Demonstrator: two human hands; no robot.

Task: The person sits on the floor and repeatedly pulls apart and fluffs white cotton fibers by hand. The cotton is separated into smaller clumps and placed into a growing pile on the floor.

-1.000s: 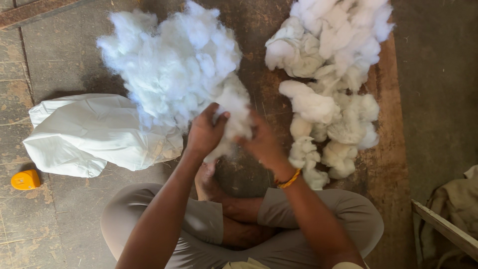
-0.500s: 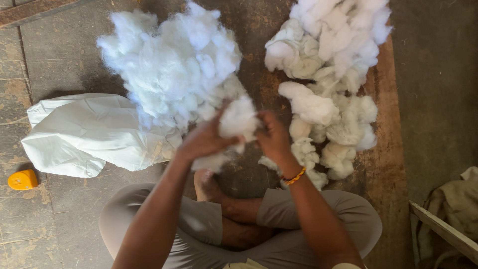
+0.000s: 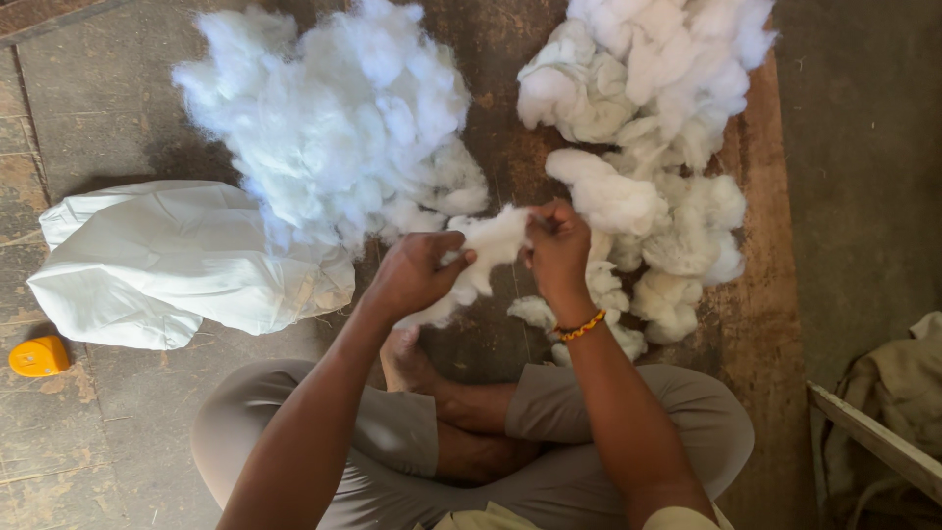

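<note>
The person sits cross-legged on the floor (image 3: pixel 108 108), seen from above, with both hands raised in front of the knees. The left hand (image 3: pixel 417 270) and the right hand (image 3: pixel 557 245) each pinch 1 end of the same white fibre tuft (image 3: pixel 488 245), which stretches between them just above the floor. The left grip is pressed together on the lower left end of the tuft, thumb against the curled fingers; the right grip is pinched shut on the upper right end, knuckles turned up. A beaded orange and yellow bracelet (image 3: pixel 581 327) circles the right wrist.

Beyond the left hand lies a large loose fluffy pile (image 3: pixel 324 128) of white fibre, airy and pulled apart, its near edge just beside the tuft. Beyond and to the right of the right hand lies a second heap of denser clumps (image 3: pixel 648 118), lumpier and more cream in tone; its nearest lumps sit just beside the right hand and run down past the wrist.

A white cloth sack (image 3: pixel 162 265) lies on its side to the left, its open end touching the fluffy pile. A small orange object (image 3: pixel 39 356) rests on the floor near the sack's lower corner. At the far right edge a wooden slat (image 3: pixel 873 437) crosses over bundled beige cloth (image 3: pixel 898 378).
</note>
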